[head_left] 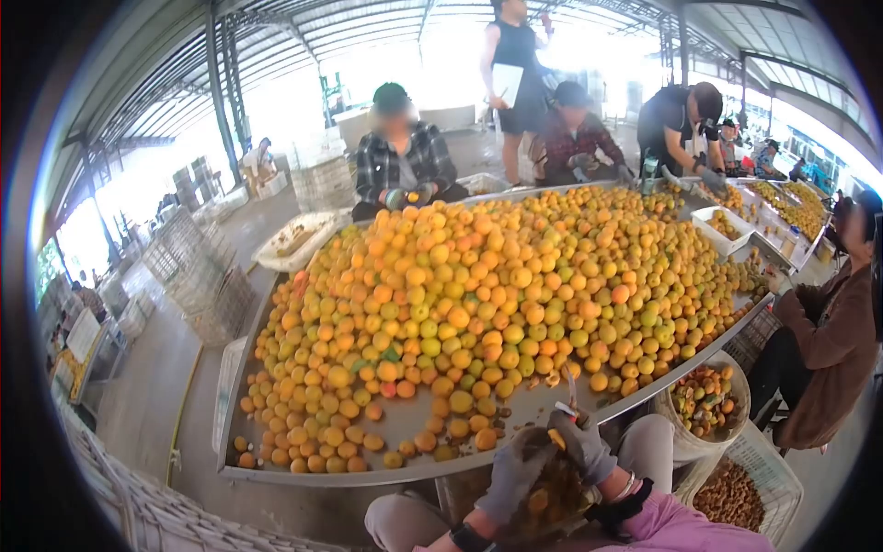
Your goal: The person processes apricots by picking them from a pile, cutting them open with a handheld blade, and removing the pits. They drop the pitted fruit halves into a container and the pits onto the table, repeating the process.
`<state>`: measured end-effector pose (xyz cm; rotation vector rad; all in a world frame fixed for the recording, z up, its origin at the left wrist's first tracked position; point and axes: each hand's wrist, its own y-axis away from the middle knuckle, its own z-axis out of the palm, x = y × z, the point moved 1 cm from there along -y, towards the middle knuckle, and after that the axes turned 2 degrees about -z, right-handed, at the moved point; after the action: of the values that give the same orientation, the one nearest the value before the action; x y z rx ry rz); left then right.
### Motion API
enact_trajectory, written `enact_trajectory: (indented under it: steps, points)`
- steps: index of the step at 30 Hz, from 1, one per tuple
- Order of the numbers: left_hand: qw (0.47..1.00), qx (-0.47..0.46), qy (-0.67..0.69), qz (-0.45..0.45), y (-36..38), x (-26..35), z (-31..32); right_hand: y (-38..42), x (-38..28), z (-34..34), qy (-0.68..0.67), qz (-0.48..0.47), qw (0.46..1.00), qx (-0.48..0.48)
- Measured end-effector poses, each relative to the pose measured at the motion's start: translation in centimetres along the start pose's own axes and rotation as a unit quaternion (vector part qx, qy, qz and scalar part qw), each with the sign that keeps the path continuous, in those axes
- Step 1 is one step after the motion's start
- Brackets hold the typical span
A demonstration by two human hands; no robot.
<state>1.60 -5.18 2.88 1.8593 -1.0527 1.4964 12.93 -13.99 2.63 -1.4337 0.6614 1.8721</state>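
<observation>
My left hand (515, 477), in a grey glove with a black band at the wrist, is closed over the front edge of my lap area; what it holds is hidden. Beside it my right hand (586, 448), also gloved, is closed round a small knife (572, 396) whose blade points up. A piece of orange fruit (556, 439) shows between the two hands. Just beyond them lies a metal table (395, 477) with a large heap of orange and yellow-green fruit (441, 304). Small fruit scraps lie near the table's front edge.
A bucket of fruit pieces (706, 400) and a crate of brown pits (731, 492) stand at my right. A white basin (299, 241) and a white tray (722, 230) sit at the table's far side. Several people surround the table; stacked crates (198, 267) stand left.
</observation>
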Motion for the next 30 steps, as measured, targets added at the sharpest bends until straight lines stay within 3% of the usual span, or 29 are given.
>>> enact_trajectory:
  steps: [2, 5, 9, 12, 13, 15, 16, 17, 18, 19, 20, 24, 25, 26, 27, 29, 30]
  points:
    - [0.994, 0.005, 0.106, -0.014, -0.1, -1.0, 0.4, -0.2, 0.5, 0.7, 0.004, -0.048, 0.999, 0.023]
    - [0.985, 0.035, 0.167, -0.022, 0.0, -1.3, 0.3, -0.4, 0.5, 1.3, -0.007, -0.008, 0.998, 0.058]
    - [0.976, 0.040, 0.214, -0.007, -0.7, -0.7, -0.7, -0.9, 1.8, 1.4, 0.053, -0.053, 0.997, 0.014]
    - [0.921, 0.039, 0.379, -0.074, -1.1, -1.7, -0.9, -1.9, 1.8, 2.9, 0.057, -0.077, 0.995, 0.009]
    - [0.891, 0.046, 0.436, -0.118, -1.7, -1.8, -1.4, -2.5, 0.7, 3.1, 0.065, -0.025, 0.997, -0.014]
    - [0.812, 0.071, 0.578, -0.040, -2.2, -4.5, -1.2, -3.8, -1.2, 5.3, -0.002, -0.075, 0.994, 0.075]
    - [0.804, 0.040, 0.588, -0.077, -2.6, -4.9, -2.1, -4.2, -2.8, 5.9, -0.051, -0.006, 0.997, 0.060]
    - [0.794, 0.008, 0.597, -0.110, -2.8, -5.3, -3.0, -4.6, -4.0, 6.4, -0.101, -0.020, 0.995, 0.011]
    - [0.792, 0.015, 0.597, -0.124, -2.7, -4.8, -3.0, -4.9, -4.7, 7.0, -0.152, -0.042, 0.987, -0.038]
    - [0.826, 0.023, 0.556, -0.088, -2.9, -3.6, -3.1, -5.1, -4.7, 7.6, -0.152, -0.035, 0.987, -0.035]
    - [0.857, 0.028, 0.513, -0.049, -2.9, -2.9, -3.1, -5.3, -4.6, 8.2, -0.130, -0.042, 0.991, -0.006]
    - [0.872, -0.003, 0.484, -0.076, -3.3, -4.3, -3.1, -5.9, -3.8, 9.7, -0.110, -0.067, 0.991, 0.032]
    - [0.947, 0.037, 0.316, -0.046, -3.5, -5.0, -3.0, -5.8, -3.6, 9.9, -0.097, -0.076, 0.991, 0.046]
    - [0.988, 0.075, 0.137, -0.014, -3.6, -5.6, -2.8, -5.7, -3.4, 9.9, -0.100, -0.088, 0.991, 0.030]
    - [0.988, 0.076, 0.136, -0.014, -3.6, -5.4, -2.5, -5.5, -3.0, 10.2, -0.100, -0.087, 0.991, 0.029]
    - [0.932, 0.086, 0.352, -0.029, -3.6, -4.9, -1.8, -5.2, -2.5, 10.8, -0.097, -0.126, 0.987, 0.008]
    - [0.932, 0.087, 0.351, -0.028, -3.5, -4.3, -1.9, -5.3, -2.1, 10.7, -0.098, -0.126, 0.987, 0.007]
